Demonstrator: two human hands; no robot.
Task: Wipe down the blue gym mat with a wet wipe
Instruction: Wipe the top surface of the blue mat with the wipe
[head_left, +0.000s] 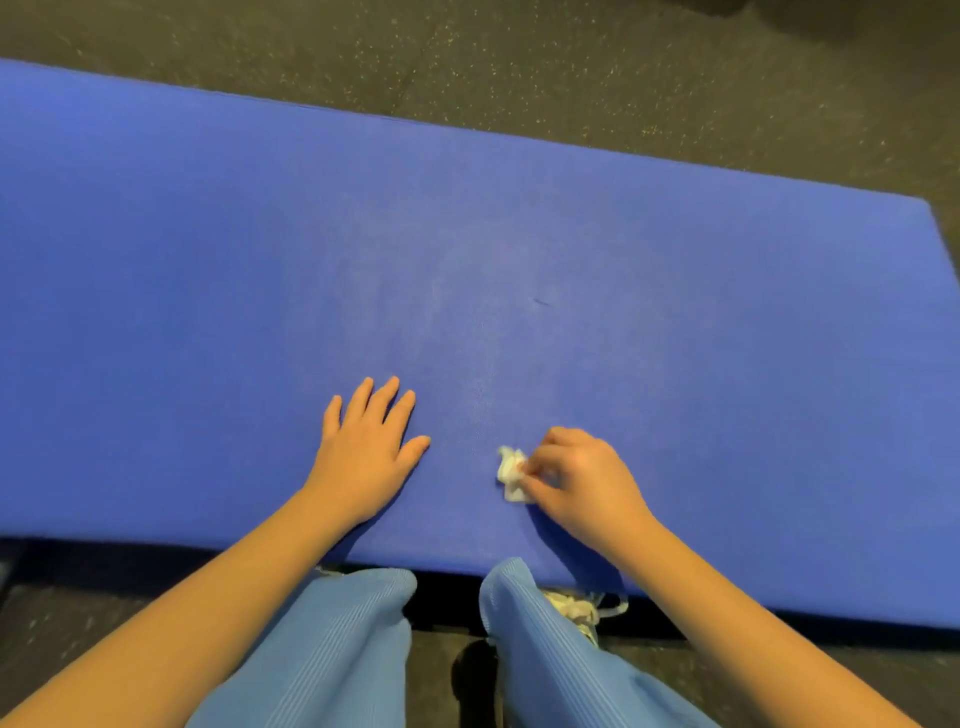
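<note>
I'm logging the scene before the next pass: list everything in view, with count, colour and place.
gym mat: one, blue, lying flat on the floor, spanning most of the view.
wet wipe: one, white, crumpled, on the mat near its near edge.
dark mark: one, small, on the mat beyond the wipe.
floor: one, dark grey with pale speckles, beyond and in front of the mat.
shoe: one visible, pale with white laces, at the mat's near edge.
trouser legs: two, light blue, ribbed, bottom centre.
left hand: one, flat on the mat, fingers spread, left of the wipe.
right hand: one, fingers curled, pinching the wipe.
</note>
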